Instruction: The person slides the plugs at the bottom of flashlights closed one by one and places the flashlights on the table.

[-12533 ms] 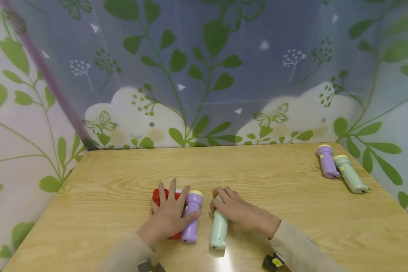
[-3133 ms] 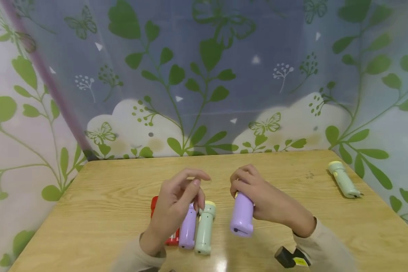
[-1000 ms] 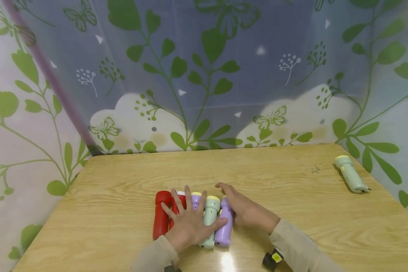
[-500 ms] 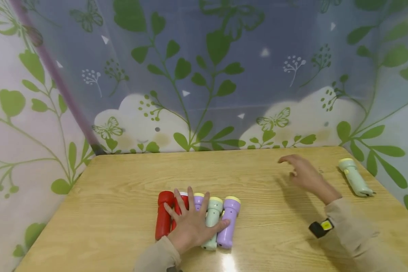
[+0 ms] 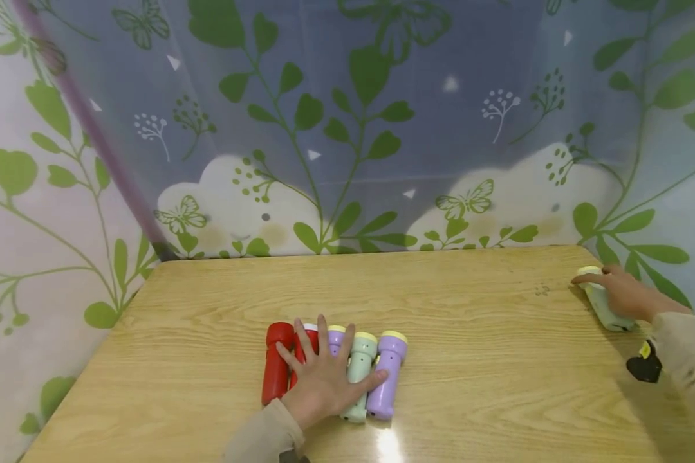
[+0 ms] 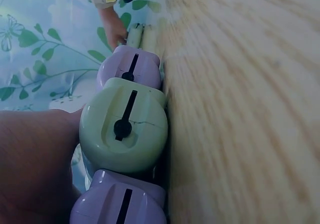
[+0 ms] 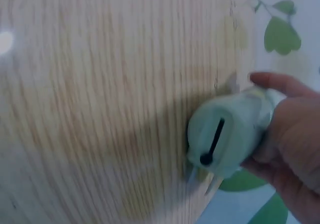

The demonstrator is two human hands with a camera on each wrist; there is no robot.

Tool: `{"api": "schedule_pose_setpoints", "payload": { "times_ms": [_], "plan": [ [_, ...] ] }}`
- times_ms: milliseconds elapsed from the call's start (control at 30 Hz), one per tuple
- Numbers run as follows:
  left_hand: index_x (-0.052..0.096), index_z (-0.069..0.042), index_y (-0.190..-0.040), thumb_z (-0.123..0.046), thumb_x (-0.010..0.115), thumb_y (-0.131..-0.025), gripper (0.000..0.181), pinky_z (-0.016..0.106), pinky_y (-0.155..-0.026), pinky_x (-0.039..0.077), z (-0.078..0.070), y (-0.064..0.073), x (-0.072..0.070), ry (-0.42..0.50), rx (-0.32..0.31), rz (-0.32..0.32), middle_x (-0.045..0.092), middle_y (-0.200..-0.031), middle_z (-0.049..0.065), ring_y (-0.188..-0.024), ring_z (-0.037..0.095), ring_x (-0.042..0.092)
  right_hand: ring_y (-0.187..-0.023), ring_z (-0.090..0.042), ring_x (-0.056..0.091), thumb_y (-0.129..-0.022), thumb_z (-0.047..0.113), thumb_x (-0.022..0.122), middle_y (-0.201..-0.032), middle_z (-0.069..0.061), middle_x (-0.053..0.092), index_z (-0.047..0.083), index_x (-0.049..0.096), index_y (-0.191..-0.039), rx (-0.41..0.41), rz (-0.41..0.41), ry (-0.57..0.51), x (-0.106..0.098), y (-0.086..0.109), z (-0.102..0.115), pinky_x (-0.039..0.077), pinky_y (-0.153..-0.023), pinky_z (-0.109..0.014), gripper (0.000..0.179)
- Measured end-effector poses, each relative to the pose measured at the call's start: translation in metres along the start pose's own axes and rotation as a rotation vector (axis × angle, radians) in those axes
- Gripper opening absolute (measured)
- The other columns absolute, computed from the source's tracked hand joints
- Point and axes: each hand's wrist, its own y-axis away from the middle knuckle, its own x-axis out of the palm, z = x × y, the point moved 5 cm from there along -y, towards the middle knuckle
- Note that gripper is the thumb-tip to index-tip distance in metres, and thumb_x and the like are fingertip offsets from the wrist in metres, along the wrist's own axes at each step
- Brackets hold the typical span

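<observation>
My left hand (image 5: 322, 382) lies with spread fingers across a row of toy flashlights, its thumb over the rightmost one. From the left the row has a red flashlight (image 5: 275, 368), a red one with a white rim (image 5: 312, 337), a purple one (image 5: 336, 337), a mint-green one (image 5: 360, 368) and another purple one (image 5: 391, 360). The hand hides much of the middle ones. At the table's far right, my right hand (image 5: 630, 293) grips a second mint-green flashlight (image 7: 215, 129), fingers and thumb on either side of its body. Its slotted base faces the right wrist camera.
The wooden table (image 5: 469, 360) backs onto a leaf-patterned cloth (image 5: 376, 161), which also hangs at both sides. The gripped flashlight is close to the right table edge. A black strap device (image 5: 645, 363) hangs at the right sleeve.
The right hand set the rightmost purple flashlight into the row, then moved far right and took hold of the remote mint-green one. The left hand has stayed spread over the row this last second.
</observation>
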Motion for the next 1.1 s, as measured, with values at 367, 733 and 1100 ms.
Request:
{"api": "schedule_pose_setpoints", "payload": {
  "times_ms": [367,733,1100],
  "plan": [
    [0.028,-0.028,-0.153,-0.087,0.032,-0.077,0.096,0.081,-0.093,-0.01,0.003,-0.002,0.0,0.016,0.014,-0.006,0.006,-0.158,0.025,-0.136,0.059,-0.013,-0.064,-0.027,0.049,-0.072,-0.03,0.051,-0.125,-0.047,0.024,0.004,0.048,-0.129,-0.058,0.051,0.123,0.007,0.001,-0.001,0.035,-0.043,-0.025,0.066],
    [0.027,-0.028,-0.153,-0.088,0.03,-0.078,0.096,0.083,-0.092,-0.004,-0.001,0.001,-0.001,-0.011,0.03,-0.032,0.005,-0.16,0.018,-0.137,0.059,-0.009,-0.08,-0.054,0.054,-0.076,-0.012,0.069,-0.12,-0.043,0.032,0.006,0.049,-0.116,-0.091,-0.073,0.189,0.011,0.008,-0.012,0.047,-0.055,-0.048,0.049],
    [0.035,-0.024,-0.151,-0.08,0.037,-0.084,0.087,0.084,-0.092,0.0,-0.001,0.006,-0.006,0.017,0.064,-0.064,0.006,-0.16,0.018,-0.138,0.058,-0.003,-0.074,-0.033,0.048,-0.062,-0.005,0.076,-0.087,-0.019,0.05,0.0,0.055,-0.092,-0.172,-0.27,0.127,0.026,0.005,0.02,0.036,-0.064,-0.049,0.036]
  ]
}}
